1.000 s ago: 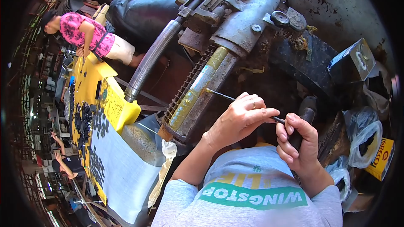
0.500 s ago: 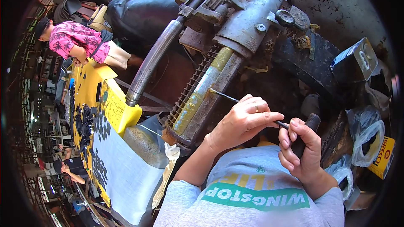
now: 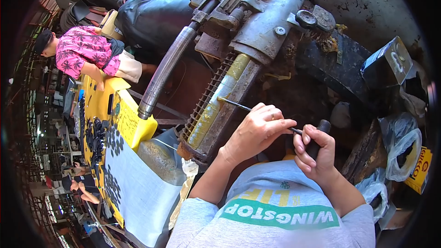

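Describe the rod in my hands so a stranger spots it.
Find the big grey machine, top centre, with its yellow-smeared column. From there a thin dark rod slants through the left hand to the right hand. Unlike the coiled spring beside the column, it is straight.

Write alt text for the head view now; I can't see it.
The left hand and right hand hold a thin rod slanting to the yellow-smeared post of a worn metal machine. The right hand also curls around a dark handle. At left, a person in a pink shirt is beside a yellow table.
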A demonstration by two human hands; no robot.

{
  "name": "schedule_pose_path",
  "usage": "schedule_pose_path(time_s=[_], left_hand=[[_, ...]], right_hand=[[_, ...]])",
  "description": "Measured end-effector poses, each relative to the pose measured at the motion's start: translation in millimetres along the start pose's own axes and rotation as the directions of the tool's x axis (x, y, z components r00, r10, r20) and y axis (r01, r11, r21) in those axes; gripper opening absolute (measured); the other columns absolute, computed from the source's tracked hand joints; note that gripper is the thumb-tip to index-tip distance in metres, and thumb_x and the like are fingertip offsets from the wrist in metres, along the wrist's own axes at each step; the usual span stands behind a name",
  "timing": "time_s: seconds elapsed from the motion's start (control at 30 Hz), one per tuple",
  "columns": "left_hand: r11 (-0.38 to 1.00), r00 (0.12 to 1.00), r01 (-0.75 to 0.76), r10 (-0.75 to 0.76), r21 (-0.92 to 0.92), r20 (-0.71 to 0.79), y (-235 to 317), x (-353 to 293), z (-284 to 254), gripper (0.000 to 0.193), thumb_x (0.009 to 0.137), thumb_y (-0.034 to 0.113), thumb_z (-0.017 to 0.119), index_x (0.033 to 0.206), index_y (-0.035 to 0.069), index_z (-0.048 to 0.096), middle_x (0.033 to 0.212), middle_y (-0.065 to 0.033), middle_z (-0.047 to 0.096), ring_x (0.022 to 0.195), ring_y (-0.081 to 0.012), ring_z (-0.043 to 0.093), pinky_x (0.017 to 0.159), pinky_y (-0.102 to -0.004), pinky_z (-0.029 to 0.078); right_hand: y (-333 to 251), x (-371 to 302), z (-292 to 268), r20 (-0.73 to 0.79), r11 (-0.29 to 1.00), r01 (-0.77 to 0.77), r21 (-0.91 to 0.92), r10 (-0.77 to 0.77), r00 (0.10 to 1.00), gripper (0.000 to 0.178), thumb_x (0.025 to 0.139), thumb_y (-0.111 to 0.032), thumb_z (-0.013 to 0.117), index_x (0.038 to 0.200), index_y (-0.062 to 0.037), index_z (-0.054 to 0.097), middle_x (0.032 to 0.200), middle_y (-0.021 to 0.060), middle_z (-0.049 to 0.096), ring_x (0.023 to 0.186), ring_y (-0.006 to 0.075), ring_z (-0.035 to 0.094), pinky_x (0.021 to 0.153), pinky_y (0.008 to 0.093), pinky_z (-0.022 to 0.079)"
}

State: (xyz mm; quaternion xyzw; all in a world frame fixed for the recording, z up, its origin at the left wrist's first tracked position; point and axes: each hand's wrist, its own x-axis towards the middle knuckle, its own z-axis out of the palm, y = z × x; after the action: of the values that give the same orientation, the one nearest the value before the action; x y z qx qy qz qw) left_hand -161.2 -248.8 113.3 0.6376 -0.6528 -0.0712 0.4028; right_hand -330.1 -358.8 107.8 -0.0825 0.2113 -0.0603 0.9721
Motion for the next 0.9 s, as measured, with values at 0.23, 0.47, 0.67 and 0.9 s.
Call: schedule_pose_path(time_s=[0.23, 0.47, 0.67, 0.9], left_hand=[[0.996, 1.0, 0.013, -0.014, 0.086, 0.012, 4.4, 0.2, 1.4, 0.031, 0.076, 0.013, 0.074, 0.107, 0.013, 0.071, 0.084, -0.0021, 0.062, 0.081, -0.0193, 0.06, 0.076, -0.0336, 0.047], [0.959, 0.992, 0.062, -0.029, 0.277, -0.12, 36.1, 7.3, -24.1, 0.044, 0.072, 0.016, 0.077, 0.115, 0.012, 0.069, 0.12, -0.0076, 0.061, 0.105, -0.0214, 0.06, 0.099, -0.0431, 0.041], [0.735, 0.794, 0.558, -0.341, 0.384, -0.503, 19.2, -27.1, -69.5, 0.042, 0.073, 0.004, 0.079, 0.113, 0.007, 0.07, 0.106, -0.0086, 0.063, 0.095, -0.0221, 0.059, 0.084, -0.0336, 0.049], [0.73, 0.841, 0.505, -0.295, 0.46, -0.454, 23.6, -41.1, -69.4, 0.036, 0.07, 0.002, 0.08, 0.104, 0.008, 0.073, 0.09, -0.0058, 0.065, 0.082, -0.0207, 0.06, 0.073, -0.0326, 0.049]], right_hand=[[0.2, 6.0, -15.1, 0.081, 0.999, 0.035, -0.011, -0.034, 0.996, 0.031, 0.098, -0.02, 0.043, 0.076, -0.0015, 0.053, 0.069, 0.0178, 0.056, 0.03, 0.0126, 0.036, 0.029, 0.0269, 0.036], [-6.7, -5.9, -0.8, 0.248, 0.933, 0.257, -0.254, -0.194, 0.949, 0.029, 0.097, -0.018, 0.047, 0.076, 0.0013, 0.051, 0.069, 0.016, 0.053, 0.033, 0.0117, 0.038, 0.03, 0.0265, 0.037], [-22.9, -8.5, 1.3, 0.347, 0.864, 0.41, -0.29, -0.304, 0.887, 0.03, 0.096, -0.015, 0.051, 0.073, 0.0047, 0.052, 0.07, 0.0154, 0.053, 0.034, 0.0112, 0.042, 0.031, 0.0259, 0.039], [-37.1, -0.7, 1.5, 0.642, 0.594, 0.687, -0.419, -0.341, 0.686, 0.021, 0.093, -0.013, 0.055, 0.091, 0.0069, 0.064, 0.068, 0.0134, 0.06, 0.036, 0.0097, 0.045, 0.038, 0.0217, 0.04]])
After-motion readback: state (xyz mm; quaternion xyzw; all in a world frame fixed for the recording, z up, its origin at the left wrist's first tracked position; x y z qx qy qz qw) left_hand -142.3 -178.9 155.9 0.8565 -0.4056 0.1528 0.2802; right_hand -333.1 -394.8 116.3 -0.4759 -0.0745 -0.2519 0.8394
